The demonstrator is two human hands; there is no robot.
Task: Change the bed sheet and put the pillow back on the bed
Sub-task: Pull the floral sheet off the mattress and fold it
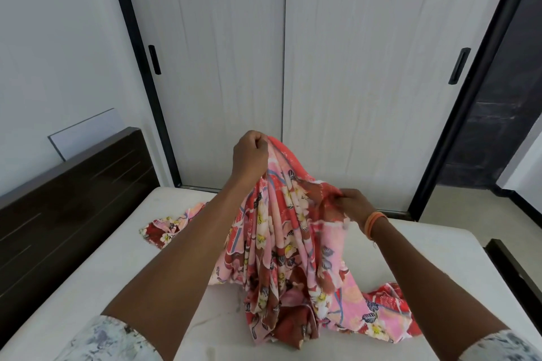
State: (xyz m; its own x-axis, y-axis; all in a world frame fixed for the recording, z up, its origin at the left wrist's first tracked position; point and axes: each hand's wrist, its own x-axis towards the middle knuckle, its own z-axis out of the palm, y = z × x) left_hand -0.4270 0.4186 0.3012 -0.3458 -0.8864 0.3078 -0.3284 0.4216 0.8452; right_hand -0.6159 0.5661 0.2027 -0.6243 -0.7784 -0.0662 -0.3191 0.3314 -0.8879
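A pink and red floral bed sheet (pixel 281 243) hangs bunched above the bare white mattress (pixel 102 258). My left hand (pixel 250 155) grips its top edge and holds it raised. Lower and to the right, my right hand (pixel 353 204) pinches another part of the edge. The sheet's lower folds trail onto the mattress on both sides. No pillow is in view.
A dark wooden headboard (pixel 67 199) runs along the left side of the bed. White sliding wardrobe doors (pixel 366 67) with black frames stand behind the bed. A dark footboard edge (pixel 516 269) shows at the right, with tiled floor beyond.
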